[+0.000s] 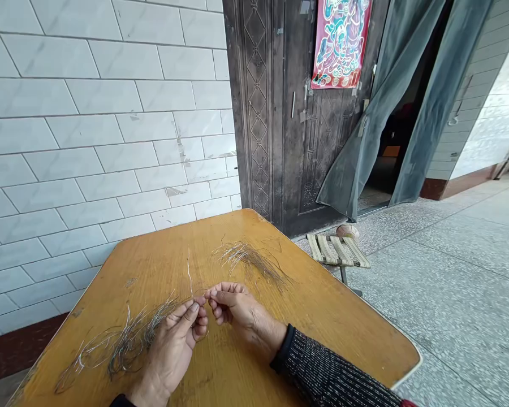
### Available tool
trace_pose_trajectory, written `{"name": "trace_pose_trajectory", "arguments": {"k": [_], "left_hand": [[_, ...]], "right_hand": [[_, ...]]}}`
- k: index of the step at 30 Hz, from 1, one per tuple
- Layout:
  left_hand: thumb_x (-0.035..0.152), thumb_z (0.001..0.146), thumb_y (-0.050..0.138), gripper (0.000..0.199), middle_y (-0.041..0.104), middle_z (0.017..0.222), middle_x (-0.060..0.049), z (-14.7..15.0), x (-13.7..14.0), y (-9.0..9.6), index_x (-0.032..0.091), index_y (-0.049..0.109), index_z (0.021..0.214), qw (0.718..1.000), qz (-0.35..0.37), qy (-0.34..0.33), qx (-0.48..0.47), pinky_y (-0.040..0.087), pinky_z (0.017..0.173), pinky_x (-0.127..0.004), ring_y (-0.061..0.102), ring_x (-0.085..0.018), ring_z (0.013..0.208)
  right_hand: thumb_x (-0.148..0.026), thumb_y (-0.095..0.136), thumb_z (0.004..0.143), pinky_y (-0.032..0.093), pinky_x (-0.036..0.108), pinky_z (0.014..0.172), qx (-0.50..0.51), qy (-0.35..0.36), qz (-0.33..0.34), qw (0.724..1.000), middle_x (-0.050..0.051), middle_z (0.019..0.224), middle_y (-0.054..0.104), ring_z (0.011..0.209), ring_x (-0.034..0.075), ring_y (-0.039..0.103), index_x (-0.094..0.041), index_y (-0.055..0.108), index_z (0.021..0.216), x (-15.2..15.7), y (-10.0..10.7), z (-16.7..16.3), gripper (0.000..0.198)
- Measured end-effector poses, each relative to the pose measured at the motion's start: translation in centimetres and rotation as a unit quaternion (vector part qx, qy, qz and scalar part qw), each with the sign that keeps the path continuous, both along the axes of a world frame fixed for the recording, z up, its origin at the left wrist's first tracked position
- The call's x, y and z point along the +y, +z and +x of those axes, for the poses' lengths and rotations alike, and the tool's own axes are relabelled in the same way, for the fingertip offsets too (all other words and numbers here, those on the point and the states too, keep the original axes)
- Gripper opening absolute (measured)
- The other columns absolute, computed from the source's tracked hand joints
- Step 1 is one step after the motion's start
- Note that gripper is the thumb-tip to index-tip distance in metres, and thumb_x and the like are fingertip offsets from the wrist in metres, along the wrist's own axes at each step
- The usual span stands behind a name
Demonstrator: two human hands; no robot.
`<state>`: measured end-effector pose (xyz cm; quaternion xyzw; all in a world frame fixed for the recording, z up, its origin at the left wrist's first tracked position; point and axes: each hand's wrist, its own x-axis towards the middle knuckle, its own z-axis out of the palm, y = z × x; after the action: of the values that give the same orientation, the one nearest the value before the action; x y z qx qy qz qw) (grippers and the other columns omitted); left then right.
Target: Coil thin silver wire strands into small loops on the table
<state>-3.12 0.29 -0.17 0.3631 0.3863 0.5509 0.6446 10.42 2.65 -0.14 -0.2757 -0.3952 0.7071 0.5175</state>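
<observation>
1. Head view: the left hand [176,336] and right hand [233,305] meet fingertip to fingertip over a wooden table [322,316], both pinching one thin wire [189,271] that rises upright from between them.
2. A loose bundle of wires [119,342] lies on the table just left of the left hand.
3. Another wire pile [252,260] lies beyond the right hand.
4. A folding stool [337,250] stands on the floor past the table.

Two hands [173,345] [233,308], two wire bundles [119,345] [252,260], one table [322,322], one stool [337,250]
</observation>
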Motion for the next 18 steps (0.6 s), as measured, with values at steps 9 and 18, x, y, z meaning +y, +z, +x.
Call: {"name": "trace_pose_trajectory", "arguments": {"k": [9, 18], "left_hand": [[0.007, 0.064, 0.071, 0.019, 0.064, 0.067, -0.003, 0.06, -0.06, -0.12, 0.012, 0.068, 0.082, 0.999, -0.023, 0.027, -0.025, 0.050, 0.054, -0.015, 0.058, -0.008, 0.059], [0.012, 0.055, 0.077, 0.021, 0.065, 0.067, -0.001, -0.12, -0.02, -0.05, 0.014, 0.065, 0.073, 0.998, -0.019, 0.022, -0.049, 0.050, 0.052, -0.016, 0.059, -0.009, 0.058]], "right_hand": [[-0.038, 0.072, 0.057, 0.035, 0.018, 0.040, -0.013, 0.000, 0.011, 1.000, -0.004, 0.051, 0.055, 0.039, 0.003, 0.045, -0.011, 0.061, 0.065, 0.38, -0.05, 0.27, 0.030], [-0.039, 0.075, 0.053, 0.035, 0.017, 0.040, 0.001, 0.005, 0.007, 1.000, -0.004, 0.051, 0.055, 0.039, 0.003, 0.045, -0.011, 0.062, 0.065, 0.25, 0.40, 0.47, 0.033]]}}
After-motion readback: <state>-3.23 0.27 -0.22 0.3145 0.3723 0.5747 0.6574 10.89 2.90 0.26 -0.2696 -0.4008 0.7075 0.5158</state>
